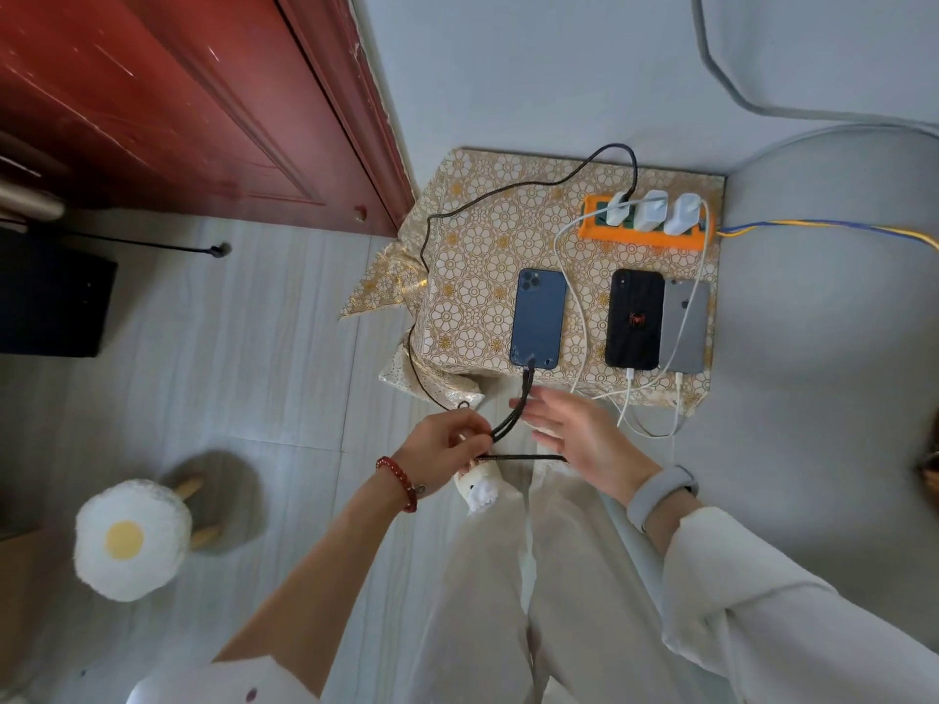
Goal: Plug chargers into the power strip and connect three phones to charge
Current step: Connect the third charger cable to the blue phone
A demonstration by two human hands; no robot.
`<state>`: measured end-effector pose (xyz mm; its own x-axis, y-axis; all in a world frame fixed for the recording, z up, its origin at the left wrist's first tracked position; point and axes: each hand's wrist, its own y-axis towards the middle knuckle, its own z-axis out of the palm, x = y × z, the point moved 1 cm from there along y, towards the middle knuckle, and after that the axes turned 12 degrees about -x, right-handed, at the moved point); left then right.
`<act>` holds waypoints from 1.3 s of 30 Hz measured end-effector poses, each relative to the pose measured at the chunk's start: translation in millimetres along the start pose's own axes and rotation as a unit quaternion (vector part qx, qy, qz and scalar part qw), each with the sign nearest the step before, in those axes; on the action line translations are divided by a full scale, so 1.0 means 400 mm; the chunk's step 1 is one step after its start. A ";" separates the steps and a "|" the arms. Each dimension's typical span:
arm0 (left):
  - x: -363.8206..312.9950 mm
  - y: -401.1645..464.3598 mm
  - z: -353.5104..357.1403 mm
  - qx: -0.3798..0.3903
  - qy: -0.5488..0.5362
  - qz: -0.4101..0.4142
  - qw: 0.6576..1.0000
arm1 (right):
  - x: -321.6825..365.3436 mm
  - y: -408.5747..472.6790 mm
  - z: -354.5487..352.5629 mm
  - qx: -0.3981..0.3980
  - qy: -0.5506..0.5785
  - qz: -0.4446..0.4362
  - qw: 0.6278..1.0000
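An orange power strip [641,237] lies at the back of a small table under a gold floral cloth [482,236]. Three white chargers [652,211] are plugged into it. A blue phone [538,318], a black phone [635,320] and a grey phone [684,332] lie face down in a row. A black braided cable [523,403] runs into the blue phone's bottom edge. White cables [630,393] run into the black and grey phones. My left hand [442,449] pinches a loop of the black cable below the table edge. My right hand [584,439] hovers beside it, fingers straight.
A red door [178,104] stands at the left. A stool with a fried-egg cushion [129,538] sits on the floor at the lower left. A black box [51,302] is at the far left. Blue and yellow wires [823,230] lead right from the strip.
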<state>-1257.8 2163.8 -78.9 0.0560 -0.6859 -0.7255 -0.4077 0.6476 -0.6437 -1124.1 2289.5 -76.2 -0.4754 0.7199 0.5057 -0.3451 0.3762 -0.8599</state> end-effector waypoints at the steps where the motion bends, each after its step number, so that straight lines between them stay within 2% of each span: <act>1: 0.003 -0.002 0.003 0.001 0.001 0.000 1.000 | 0.012 0.000 0.009 0.008 0.077 0.024 0.997; 4: 0.008 -0.006 0.009 -0.002 -0.006 -0.006 1.000 | 0.044 0.005 0.031 -0.016 0.173 0.013 0.985; 9: 0.012 -0.003 0.013 -0.035 0.014 -0.014 0.999 | 0.071 -0.002 0.052 -0.043 0.149 -0.060 0.986; 14: 0.021 0.000 0.022 -0.048 0.012 -0.029 0.998 | 0.072 -0.005 0.051 -0.099 0.043 -0.153 0.982; 19: 0.023 -0.013 0.037 -0.033 -0.027 -0.060 0.997 | 0.063 -0.003 0.054 -0.144 -0.062 -0.226 0.962; 30: 0.024 -0.008 0.055 -0.037 -0.071 -0.090 0.993 | 0.059 0.009 0.046 -0.193 -0.168 -0.249 0.934; 33: 0.023 -0.007 0.050 -0.065 -0.098 -0.087 0.989 | 0.046 0.021 0.025 -0.214 -0.266 -0.262 0.903; 36: 0.018 -0.006 0.044 -0.107 -0.133 -0.082 0.982 | 0.021 0.040 -0.013 -0.274 -0.311 -0.223 0.882; 37: 0.017 -0.005 0.043 -0.116 -0.148 -0.081 0.979 | 0.014 0.044 -0.021 -0.270 -0.303 -0.172 0.898; 39: 0.018 -0.001 0.045 -0.119 -0.168 -0.079 0.975 | -0.002 0.043 -0.015 -0.202 -0.192 -0.023 0.960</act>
<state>-1241.0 2164.5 -88.1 0.4143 -0.5982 -0.6859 -0.5675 0.4194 -0.7086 -1124.7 2298.9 -92.0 -0.7575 0.4577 0.4656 -0.0676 0.6543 -0.7532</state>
